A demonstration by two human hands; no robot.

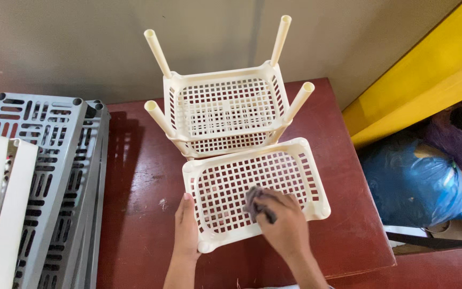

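My left hand point(186, 227) lies flat against the 9 o'clock rim of the cream tray point(256, 188) on the red table point(140, 176) to steady it, while my right hand point(284, 225) pinches a grey cloth point(256, 204) against its grid

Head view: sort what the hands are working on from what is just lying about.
In hand: cream tray, grey cloth under the right hand, left hand steadying the tray edge.

Lying about: cream rack with posts, grey shelf panels, blue bag.
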